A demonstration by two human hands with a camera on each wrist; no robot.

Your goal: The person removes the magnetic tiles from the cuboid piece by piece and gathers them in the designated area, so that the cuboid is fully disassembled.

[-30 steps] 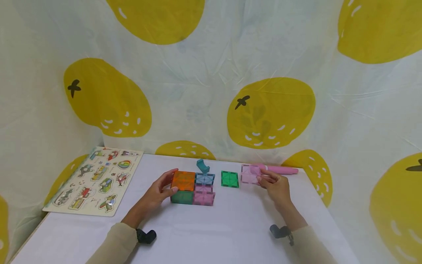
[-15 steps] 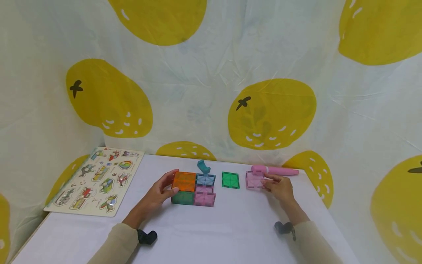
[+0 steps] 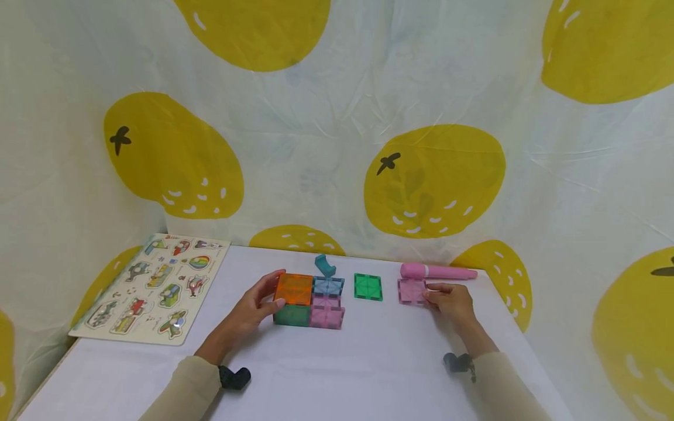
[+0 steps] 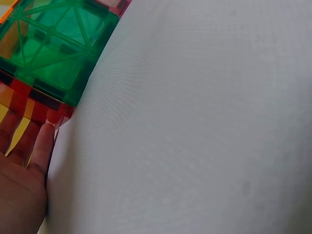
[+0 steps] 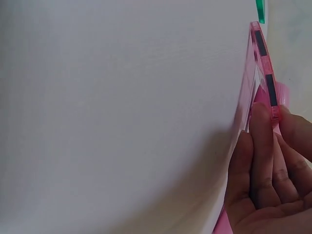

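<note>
A low block of magnetic tiles (image 3: 326, 318) sits mid-table in the head view, with an orange tile (image 3: 293, 289) on top and green, blue and pink ones beside it. My left hand (image 3: 255, 304) holds its left side, thumb at the near side and fingers toward the far corner. In the left wrist view those fingers lie along a red side below a green tile (image 4: 53, 41). To the right, my right hand (image 3: 453, 303) pinches a pink square magnetic tile (image 3: 411, 291) by its right edge; the right wrist view shows the tile edge-on between thumb and fingers.
A single green tile (image 3: 367, 287) lies between the block and the pink tile. Behind are a teal curved piece (image 3: 325, 266) and a pink thick stick-like toy (image 3: 439, 271). A picture puzzle board (image 3: 150, 289) lies at left. Fruit-printed cloth (image 3: 300, 175) hangs behind the table.
My right hand has drawn the pink tile to the right and nearer, away from over the pink stick-like toy. The left hand and the tile block stay in place.
</note>
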